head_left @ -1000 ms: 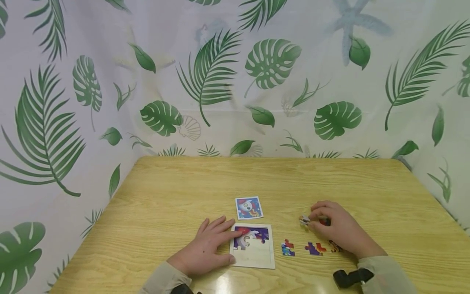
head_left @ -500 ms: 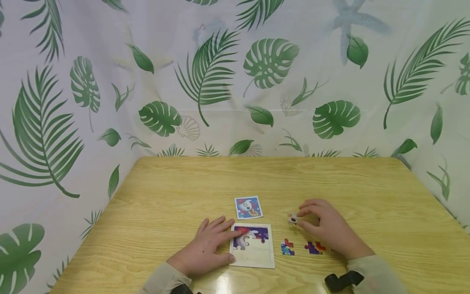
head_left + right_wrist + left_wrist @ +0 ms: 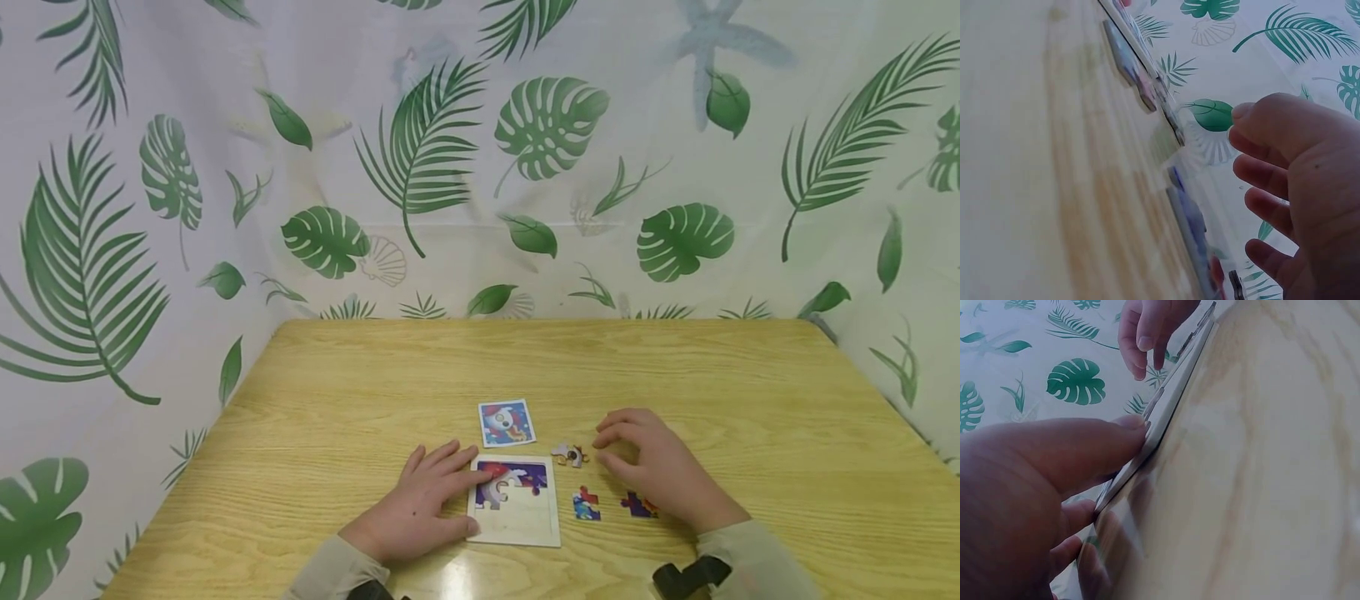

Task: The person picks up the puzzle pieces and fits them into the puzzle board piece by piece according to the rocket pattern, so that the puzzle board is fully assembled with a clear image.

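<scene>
Assembling, apparently part-filled: puzzle tray [image 3: 517,522], beneath left hand [image 3: 422,510], fingers outstretched. Right hand [image 3: 651,468]: relaxed, holding nothing. Eye piece [image 3: 572,456]: on table [image 3: 360,383], just beside right hand. Next move: likely a pinch on it.

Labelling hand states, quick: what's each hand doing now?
Left hand: open, resting on the puzzle board.
Right hand: open, holding nothing, beside a loose piece.

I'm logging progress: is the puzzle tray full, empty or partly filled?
Partly filled: pieces span the top of the tray, but its lower part lies bare.
</scene>
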Available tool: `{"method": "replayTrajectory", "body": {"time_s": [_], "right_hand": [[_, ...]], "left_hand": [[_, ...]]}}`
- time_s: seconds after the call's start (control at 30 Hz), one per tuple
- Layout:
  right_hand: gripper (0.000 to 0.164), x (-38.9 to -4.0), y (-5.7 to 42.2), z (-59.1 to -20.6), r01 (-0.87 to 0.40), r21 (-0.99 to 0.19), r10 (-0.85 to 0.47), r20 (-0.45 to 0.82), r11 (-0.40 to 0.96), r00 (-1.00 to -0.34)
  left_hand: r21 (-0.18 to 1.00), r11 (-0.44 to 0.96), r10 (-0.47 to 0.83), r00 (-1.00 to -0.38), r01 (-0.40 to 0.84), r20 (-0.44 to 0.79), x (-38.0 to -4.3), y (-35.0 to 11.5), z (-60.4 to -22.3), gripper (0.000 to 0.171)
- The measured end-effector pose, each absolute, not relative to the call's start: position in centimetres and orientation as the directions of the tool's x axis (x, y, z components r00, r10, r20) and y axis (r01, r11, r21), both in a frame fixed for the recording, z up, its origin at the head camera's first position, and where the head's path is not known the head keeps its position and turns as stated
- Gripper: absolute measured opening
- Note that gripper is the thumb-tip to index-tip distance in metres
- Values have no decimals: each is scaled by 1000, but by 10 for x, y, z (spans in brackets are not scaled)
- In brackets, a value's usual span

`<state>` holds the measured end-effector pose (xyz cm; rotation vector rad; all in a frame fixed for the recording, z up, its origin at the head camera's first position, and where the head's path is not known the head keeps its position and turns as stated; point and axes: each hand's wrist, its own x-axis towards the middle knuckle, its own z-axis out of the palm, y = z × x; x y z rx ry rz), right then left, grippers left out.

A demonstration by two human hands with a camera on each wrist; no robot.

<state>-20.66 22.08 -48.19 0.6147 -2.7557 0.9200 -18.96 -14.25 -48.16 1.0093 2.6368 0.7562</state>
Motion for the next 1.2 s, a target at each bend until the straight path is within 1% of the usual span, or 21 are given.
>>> {"method": "replayTrajectory", "body": {"time_s": [0.13,0.33,0.5,0.6,0.7,1.07,1.13,1.2], "right_hand": [[12,-207,221,-483,-430,-525,-326,283,735,-902],[22,-205,215,-482,-418,-527,-339,246,740,-908],[29,-206,198,-483,-445,-460,-377,236,769,-896],[29,-205,190,-482,-445,-419,-380,233,791,-895],[25,-204,187,-480,-426,-407,-365,222,808,-904],[9,-204,188,-479,-352,-428,-302,182,832,-936],[12,-204,188,-479,-342,-435,-292,181,833,-939],[19,-205,189,-480,-330,-454,-280,175,828,-944]], "left_hand": [[535,632,672,-740,561,-18,-190,-143,-482,64],[530,635,670,-742,562,-16,-190,-143,-483,64],[527,640,664,-748,559,-13,-189,-143,-482,63],[521,642,663,-748,562,-10,-189,-142,-482,63],[526,638,665,-746,563,-9,-189,-142,-482,63],[535,632,666,-746,561,-3,-190,-143,-483,63],[533,633,665,-747,561,-3,-190,-143,-484,63],[533,633,665,-747,561,-4,-190,-143,-484,63]]}}
